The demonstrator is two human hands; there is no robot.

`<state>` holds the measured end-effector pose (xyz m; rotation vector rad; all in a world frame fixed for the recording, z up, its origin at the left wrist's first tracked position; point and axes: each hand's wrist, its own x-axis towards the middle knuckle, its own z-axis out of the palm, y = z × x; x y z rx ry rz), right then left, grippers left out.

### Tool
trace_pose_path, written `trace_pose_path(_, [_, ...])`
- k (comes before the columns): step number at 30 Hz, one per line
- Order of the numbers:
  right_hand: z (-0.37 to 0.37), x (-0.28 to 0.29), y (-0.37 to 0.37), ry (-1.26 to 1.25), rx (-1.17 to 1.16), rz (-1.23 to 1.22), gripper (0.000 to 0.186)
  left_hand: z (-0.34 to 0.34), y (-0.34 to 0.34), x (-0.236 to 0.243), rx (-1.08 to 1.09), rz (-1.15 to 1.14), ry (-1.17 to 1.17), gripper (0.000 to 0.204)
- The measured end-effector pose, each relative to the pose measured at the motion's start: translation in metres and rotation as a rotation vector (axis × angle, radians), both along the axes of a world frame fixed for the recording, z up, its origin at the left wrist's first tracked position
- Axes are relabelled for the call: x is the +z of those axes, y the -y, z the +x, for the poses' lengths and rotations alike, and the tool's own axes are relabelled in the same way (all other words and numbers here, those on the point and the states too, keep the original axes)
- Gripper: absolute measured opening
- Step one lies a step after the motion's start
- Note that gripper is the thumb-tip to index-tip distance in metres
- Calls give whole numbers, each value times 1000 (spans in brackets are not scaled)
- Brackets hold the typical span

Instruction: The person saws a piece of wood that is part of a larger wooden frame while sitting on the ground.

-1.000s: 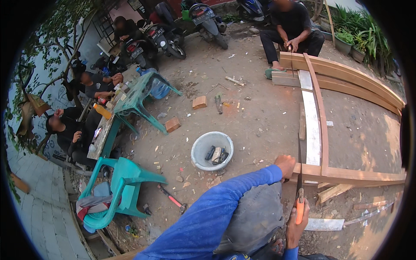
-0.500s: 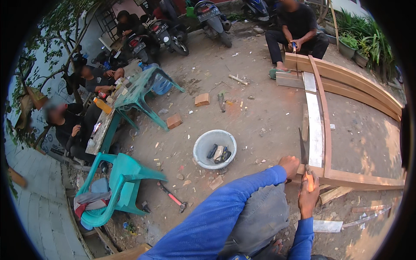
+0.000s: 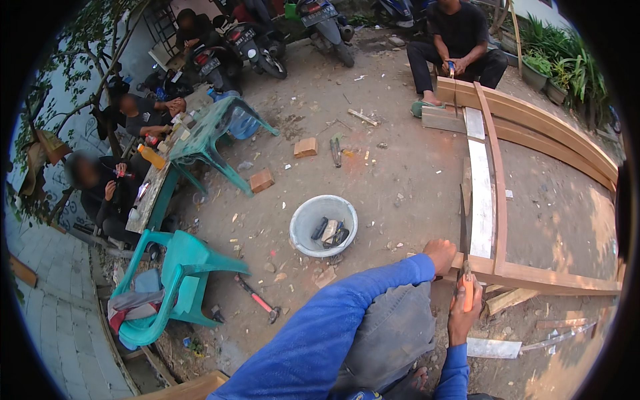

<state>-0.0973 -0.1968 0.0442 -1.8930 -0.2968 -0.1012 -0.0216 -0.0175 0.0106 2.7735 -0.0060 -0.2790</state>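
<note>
My right hand [image 3: 461, 316] is closed round the orange handle of a handsaw [image 3: 465, 220]. The saw's blade points away from me and lies across the near wooden beam [image 3: 547, 280], close to its left end. Just left of the blade, my left hand [image 3: 440, 257] is closed on the end of that beam, its fingers partly hidden. The beam belongs to a wooden frame with a thin crosspiece [image 3: 492, 160] and a white-faced board [image 3: 481, 193] beside it.
A grey bucket [image 3: 295, 230] with tools stands left of the frame. A red-handled hammer [image 3: 257, 300], pliers [image 3: 335, 153] and wood blocks [image 3: 306, 147] lie on the ground. Green chair [image 3: 193, 267] and table [image 3: 213, 127] stand left. Across the frame, a seated person [image 3: 457, 40] holds another saw.
My right hand has drawn the handsaw back toward me. My left hand keeps its place on the beam. At the left, a seated person has lifted a small object.
</note>
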Motion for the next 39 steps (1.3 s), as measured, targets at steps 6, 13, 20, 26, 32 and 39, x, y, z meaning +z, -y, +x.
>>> trace_pose_path(6, [-103,40,64,-256,3,-6,40,-2,-6,2,-17,2,-10,32])
trace_pose_path(13, [-124,2,102,-104,67,-151,44,2,6,2,-41,29,14,32])
trace_pose_path(20, [-28,-1,14,-248,13,42,34,-9,-9,-15,11,8,-48,28])
trace_pose_path(26, [-188,48,119,-148,-3,-125,42,0,-8,-8,-34,30,-1,29])
trace_pose_path(32, [-73,-36,55,105,2,-76,37,5,7,-2,-49,34,51,31])
trace_pose_path(39, [-100,-7,70,-279,1,88,39,4,-7,-6,-45,8,-17,34])
